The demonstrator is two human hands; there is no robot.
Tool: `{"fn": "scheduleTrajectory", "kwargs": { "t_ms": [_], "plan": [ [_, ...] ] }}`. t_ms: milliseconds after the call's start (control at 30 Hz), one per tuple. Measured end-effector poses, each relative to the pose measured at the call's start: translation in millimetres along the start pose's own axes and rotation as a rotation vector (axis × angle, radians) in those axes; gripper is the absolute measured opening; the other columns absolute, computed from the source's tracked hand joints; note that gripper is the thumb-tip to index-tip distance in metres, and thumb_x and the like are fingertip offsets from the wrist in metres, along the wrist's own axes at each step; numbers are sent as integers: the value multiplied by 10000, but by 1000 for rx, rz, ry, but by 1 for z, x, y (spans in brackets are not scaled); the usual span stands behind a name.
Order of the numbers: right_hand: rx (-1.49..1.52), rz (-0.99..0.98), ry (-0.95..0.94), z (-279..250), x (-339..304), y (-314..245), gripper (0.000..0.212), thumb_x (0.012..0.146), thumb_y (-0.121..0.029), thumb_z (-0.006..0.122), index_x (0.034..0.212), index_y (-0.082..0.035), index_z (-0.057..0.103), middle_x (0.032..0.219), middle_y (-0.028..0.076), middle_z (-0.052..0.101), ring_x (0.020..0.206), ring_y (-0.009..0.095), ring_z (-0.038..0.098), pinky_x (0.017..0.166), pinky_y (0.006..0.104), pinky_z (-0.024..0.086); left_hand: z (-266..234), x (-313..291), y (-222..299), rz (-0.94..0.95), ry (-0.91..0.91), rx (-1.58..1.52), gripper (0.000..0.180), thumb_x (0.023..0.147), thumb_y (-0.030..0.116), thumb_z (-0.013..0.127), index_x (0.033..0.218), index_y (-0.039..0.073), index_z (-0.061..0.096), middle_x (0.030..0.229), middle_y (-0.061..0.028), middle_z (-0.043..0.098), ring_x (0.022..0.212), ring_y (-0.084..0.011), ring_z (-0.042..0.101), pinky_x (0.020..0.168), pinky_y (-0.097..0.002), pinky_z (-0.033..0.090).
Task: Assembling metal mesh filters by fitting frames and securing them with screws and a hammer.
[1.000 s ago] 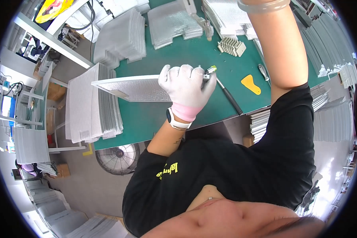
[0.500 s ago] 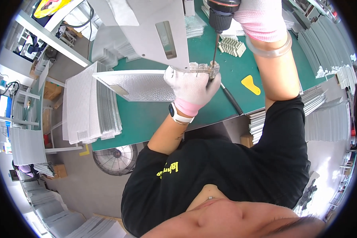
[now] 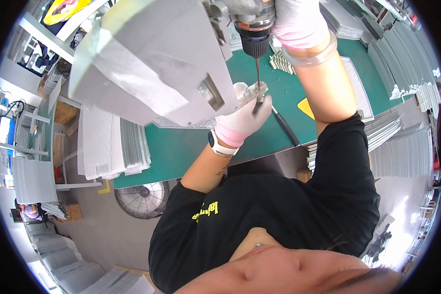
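My right hand (image 3: 301,24), in a white glove with a pink cuff, grips a power drill (image 3: 256,36) pointing down. Its long thin bit (image 3: 258,73) reaches a small clear fitting (image 3: 252,93). My left hand (image 3: 244,117), gloved alike, is closed around that fitting from below. A large grey-white casing with a slot (image 3: 152,63) looms beside it and covers part of the view. Behind the casing, only the lower edge of a silvery textured panel (image 3: 183,123) shows.
A black-handled tool (image 3: 285,127) lies right of my left hand. A yellow scraper (image 3: 305,108) is partly behind my right forearm. Cream toothed pieces (image 3: 281,62) sit farther back. Stacked white panels (image 3: 105,142) stand at left, more sheets (image 3: 402,63) at right, a fan (image 3: 142,201) below.
The drill and my right hand have shifted left. The casing has swung left and down, now covering most of the textured panel. My left hand still holds the clear fitting, slightly tilted.
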State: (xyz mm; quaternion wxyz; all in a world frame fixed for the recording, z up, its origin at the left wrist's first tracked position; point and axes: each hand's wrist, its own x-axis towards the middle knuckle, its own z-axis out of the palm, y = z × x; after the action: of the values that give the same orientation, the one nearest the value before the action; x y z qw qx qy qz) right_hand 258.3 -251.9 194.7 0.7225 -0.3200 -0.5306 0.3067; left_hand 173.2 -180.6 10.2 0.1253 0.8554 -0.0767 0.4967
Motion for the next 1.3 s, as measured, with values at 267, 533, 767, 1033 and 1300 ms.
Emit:
{"fn": "scheduleTrajectory", "kwargs": {
  "t_ms": [267,533,767,1033,1300],
  "plan": [
    [135,108,-379,-19,15,44,313,957,-167,526,1155,74,556,780,63,523,607,104,486,569,242,422,9,-11,0,-133,31,-152,135,659,194,744,681,132,626,685,-1,565,643,-236,538,701,-418,390],
    [360,135,-265,-21,-6,56,496,869,-196,585,1270,73,475,732,20,477,505,19,364,417,151,302,-1,2,1,-3,81,-157,193,665,195,756,714,84,606,659,-74,541,608,-282,525,579,-424,402],
    [303,121,42,-25,-26,60,494,833,-182,617,1251,57,503,765,26,530,508,37,410,419,159,325,-10,9,24,-401,-228,-214,225,672,185,764,730,58,589,667,-94,545,578,-274,527,539,-406,400],
    [96,6,184,-70,-16,77,360,838,-188,609,1137,13,610,772,42,625,561,76,539,453,205,418,32,-34,-19,-75,-5,-207,172,738,159,726,788,31,623,707,-96,569,606,-256,569,558,-376,446],
    [133,-282,271,-20,6,-8,186,939,-195,624,1067,-66,586,760,6,561,586,80,494,508,185,411,-31,-27,0,35,-69,-66,169,681,157,745,757,109,601,695,-3,534,675,-247,546,706,-416,371]
  ]
}}
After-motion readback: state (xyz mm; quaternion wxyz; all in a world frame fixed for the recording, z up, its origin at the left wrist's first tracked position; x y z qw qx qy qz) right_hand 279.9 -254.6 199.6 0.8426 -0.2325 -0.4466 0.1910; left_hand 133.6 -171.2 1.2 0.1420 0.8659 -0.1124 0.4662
